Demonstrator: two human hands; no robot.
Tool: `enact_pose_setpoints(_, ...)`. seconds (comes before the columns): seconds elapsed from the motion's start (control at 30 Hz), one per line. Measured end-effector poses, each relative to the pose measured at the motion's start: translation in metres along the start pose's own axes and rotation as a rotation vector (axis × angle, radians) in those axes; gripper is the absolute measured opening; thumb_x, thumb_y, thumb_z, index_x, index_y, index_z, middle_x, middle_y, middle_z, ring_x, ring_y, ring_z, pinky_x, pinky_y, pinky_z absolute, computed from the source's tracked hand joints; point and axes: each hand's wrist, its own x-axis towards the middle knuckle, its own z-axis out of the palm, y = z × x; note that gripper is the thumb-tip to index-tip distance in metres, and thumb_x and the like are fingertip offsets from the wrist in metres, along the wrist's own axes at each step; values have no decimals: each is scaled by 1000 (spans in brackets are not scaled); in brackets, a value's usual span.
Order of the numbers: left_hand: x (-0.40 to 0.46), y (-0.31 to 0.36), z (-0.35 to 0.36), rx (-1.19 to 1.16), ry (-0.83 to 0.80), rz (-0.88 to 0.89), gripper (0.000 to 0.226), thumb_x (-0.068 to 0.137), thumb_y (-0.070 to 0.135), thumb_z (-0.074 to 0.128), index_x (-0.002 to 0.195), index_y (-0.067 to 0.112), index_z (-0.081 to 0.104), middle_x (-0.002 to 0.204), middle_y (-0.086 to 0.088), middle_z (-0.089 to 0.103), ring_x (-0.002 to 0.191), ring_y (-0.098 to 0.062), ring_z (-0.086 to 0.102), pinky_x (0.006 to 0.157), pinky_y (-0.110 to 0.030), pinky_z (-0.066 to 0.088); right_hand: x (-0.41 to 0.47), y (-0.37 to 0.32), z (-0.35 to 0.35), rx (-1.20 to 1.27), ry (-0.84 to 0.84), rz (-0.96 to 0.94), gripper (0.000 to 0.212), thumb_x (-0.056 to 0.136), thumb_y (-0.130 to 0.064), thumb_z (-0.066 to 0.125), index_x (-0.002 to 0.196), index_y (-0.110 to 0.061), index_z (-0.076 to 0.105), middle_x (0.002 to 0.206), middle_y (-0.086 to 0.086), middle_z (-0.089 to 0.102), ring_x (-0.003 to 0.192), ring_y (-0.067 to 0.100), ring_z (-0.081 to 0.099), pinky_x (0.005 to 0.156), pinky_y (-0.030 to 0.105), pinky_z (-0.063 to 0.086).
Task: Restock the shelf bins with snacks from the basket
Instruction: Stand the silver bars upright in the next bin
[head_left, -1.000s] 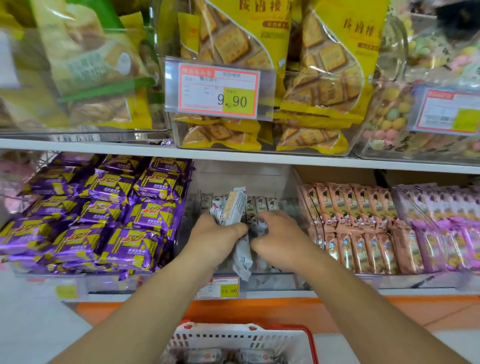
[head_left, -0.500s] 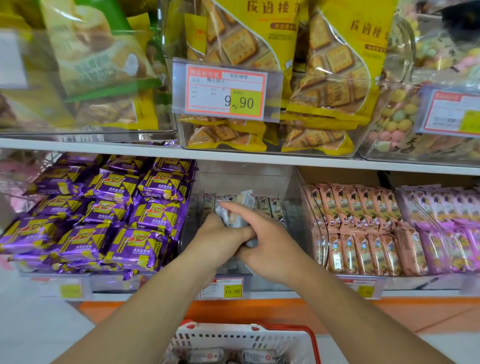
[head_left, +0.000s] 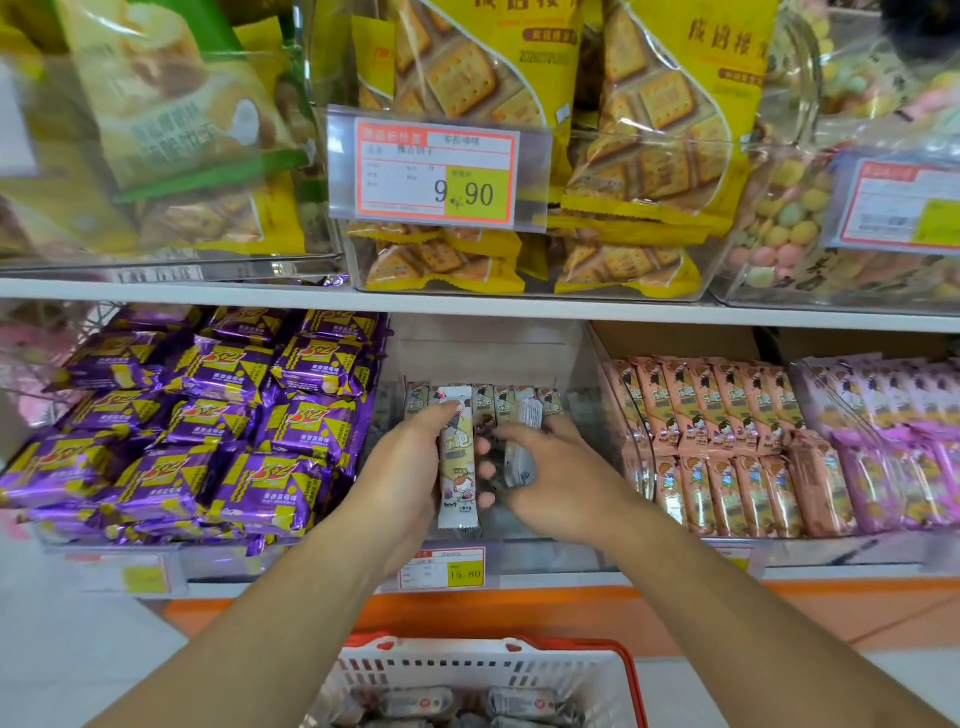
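Both my hands are inside the clear middle bin (head_left: 602, 374) on the lower shelf. My left hand (head_left: 405, 467) grips a long white snack pack (head_left: 458, 467) with a cartoon figure, held upright and lengthwise. My right hand (head_left: 545, 478) is closed around more white packs (head_left: 519, 457) just to its right. A row of the same packs (head_left: 488, 400) stands at the back of the bin. Below, the white basket with a red rim (head_left: 618, 670) holds several more packs (head_left: 415, 701).
Purple snack packs (head_left: 208, 415) fill the bin on the left, pink packs (head_left: 727, 441) the bin on the right. Yellow cracker bags (head_left: 519, 78) sit in bins on the shelf above. A price tag (head_left: 441, 569) hangs on the shelf's front edge.
My hands were pressed together over a bunch of packs; now they have parted, and the left hand holds one pack out lengthwise while the right keeps the others.
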Motion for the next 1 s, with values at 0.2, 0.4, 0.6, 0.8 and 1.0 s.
enact_pose_setpoints(0.2,6,-2,1,167,122,73,43,79,54,70,116,31,68,109,-6,75,102,-31,69,102,-61,50,-10,-21,-4,-205,85,-5,84,83,-32,67,158,-36,31,168,0,11,156,36,15,123,53,30)
enact_pose_setpoints(0.4,-10,0,-2,301,172,117,24,100,31,59,114,13,68,81,-13,68,63,-25,61,63,-33,47,-2,-39,13,343,63,-31,38,88,-41,75,120,-27,63,99,-10,72,94,13,70,87,39,57)
enact_pose_setpoints(0.6,-20,2,-9,790,207,178,33,105,30,47,117,3,62,99,-13,69,88,-29,66,67,-28,49,13,-48,30,445,75,-1,9,83,-12,72,88,-19,72,83,9,76,83,31,74,76,43,62)
enact_pose_setpoints(0.8,-54,-17,-6,1528,140,320,65,102,29,48,155,2,21,148,-18,42,130,-33,50,99,-38,46,39,-63,35,251,63,115,8,81,-6,68,80,-3,75,73,12,69,71,25,65,58,30,46)
enact_pose_setpoints(1.0,-66,-32,-18,2005,11,336,73,96,25,48,157,-2,18,156,-19,32,143,-34,34,113,-42,36,55,-78,52,-42,17,58,8,84,-9,71,87,-3,77,88,15,74,82,26,72,69,34,60)
